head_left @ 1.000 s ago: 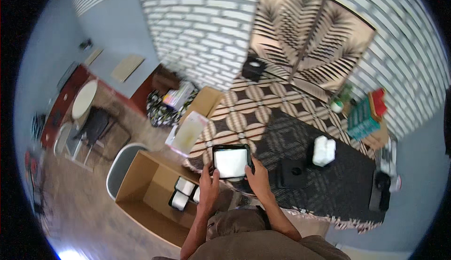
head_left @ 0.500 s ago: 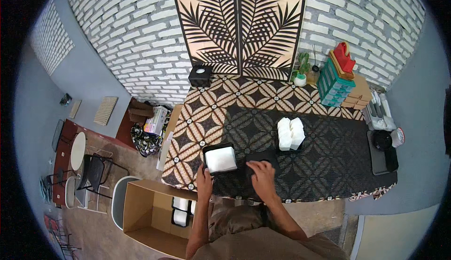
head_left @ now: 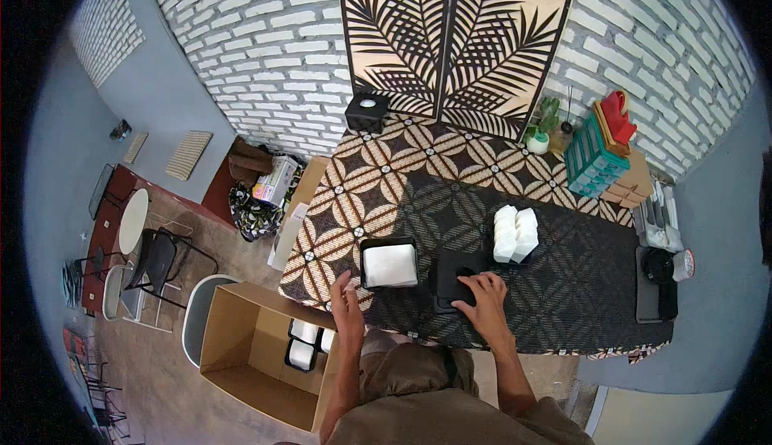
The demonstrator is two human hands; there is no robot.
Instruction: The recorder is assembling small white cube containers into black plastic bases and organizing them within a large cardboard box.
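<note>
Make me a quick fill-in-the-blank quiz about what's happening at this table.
1. The black square item is touched by the ____ hand.
2. The left hand holds ____.
3. The stack in the tray nearest the left hand is coloured ____.
4. The leaf panels number ____.

Missing words: right; nothing; white; two.

Wide fisheye view down from the head

The left of two head-worn cameras looks down and forward from above and behind the left grip (head_left: 347, 308) and right grip (head_left: 486, 299), far enough back to include the tabletop (head_left: 583, 292) around them, the floor (head_left: 169, 365) farther left and the brick wall (head_left: 265, 67) beyond.
</note>
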